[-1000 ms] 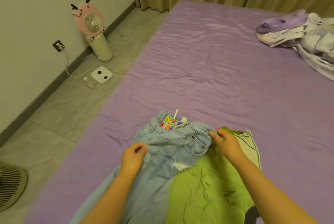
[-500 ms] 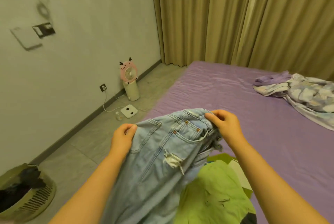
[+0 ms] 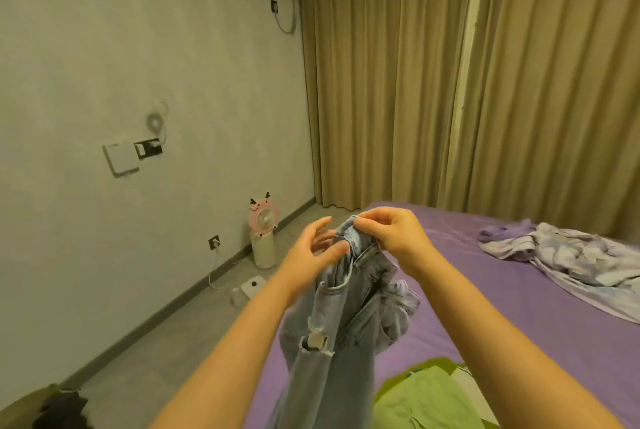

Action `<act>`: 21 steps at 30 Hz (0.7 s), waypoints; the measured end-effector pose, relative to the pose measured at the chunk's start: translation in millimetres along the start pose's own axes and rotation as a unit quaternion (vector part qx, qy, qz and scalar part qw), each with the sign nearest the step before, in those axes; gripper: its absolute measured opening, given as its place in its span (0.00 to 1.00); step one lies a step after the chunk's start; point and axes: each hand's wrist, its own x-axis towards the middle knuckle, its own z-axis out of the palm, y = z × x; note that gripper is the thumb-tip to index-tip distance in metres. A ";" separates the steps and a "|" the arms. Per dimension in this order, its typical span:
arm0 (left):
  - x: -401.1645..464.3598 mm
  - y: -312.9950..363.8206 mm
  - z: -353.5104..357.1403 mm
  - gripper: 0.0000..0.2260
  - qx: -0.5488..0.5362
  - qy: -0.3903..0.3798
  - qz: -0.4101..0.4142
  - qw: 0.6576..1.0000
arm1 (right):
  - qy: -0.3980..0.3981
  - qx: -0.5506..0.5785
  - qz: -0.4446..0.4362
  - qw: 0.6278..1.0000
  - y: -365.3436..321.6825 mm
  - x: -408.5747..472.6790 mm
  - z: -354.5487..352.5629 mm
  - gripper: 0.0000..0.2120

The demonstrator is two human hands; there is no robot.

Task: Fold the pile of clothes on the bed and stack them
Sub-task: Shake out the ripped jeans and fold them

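Observation:
Light blue ripped jeans (image 3: 341, 331) hang in the air over the near edge of the purple bed (image 3: 519, 318). My right hand (image 3: 391, 234) pinches the bunched waistband at the top. My left hand (image 3: 313, 255) is right beside it, its fingers spread and its thumb touching the denim just below the waistband. The legs drop down between my forearms and out of the frame. A green garment (image 3: 429, 397) lies on the bed beneath, with a white piece (image 3: 464, 376) at its right edge.
A crumpled lilac and white bundle of cloth (image 3: 581, 259) lies at the far right of the bed. On the floor at the left stand a pink fan (image 3: 263, 234), a white scale (image 3: 252, 286) and a basket (image 3: 52, 408) with dark clothes. Curtains (image 3: 485, 82) hang behind.
The jeans were lifted off the bed and raised high. My hands came together, bunching the waistband, and my left hand loosened its grip. The view tilted up toward the wall and curtains.

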 end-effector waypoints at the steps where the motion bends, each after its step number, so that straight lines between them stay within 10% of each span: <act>1: -6.6 8.8 1.8 0.23 0.010 -0.026 0.009 1.000 | 0.003 0.008 0.000 1.000 -9.1 -5.9 5.2 0.06; 10: -55.1 45.9 -3.2 0.08 -0.125 0.046 0.034 0.991 | 0.015 -0.072 -0.034 0.997 -51.1 -94.0 11.6 0.04; 17: -70.4 69.0 -1.1 0.10 -0.282 0.027 -0.022 0.959 | -0.077 -0.135 0.005 0.988 -35.8 -192.0 8.9 0.42; 21: -90.8 78.0 13.5 0.10 -0.282 -0.049 -0.016 0.958 | 0.076 -0.111 -0.024 0.991 -45.3 -214.6 9.7 0.24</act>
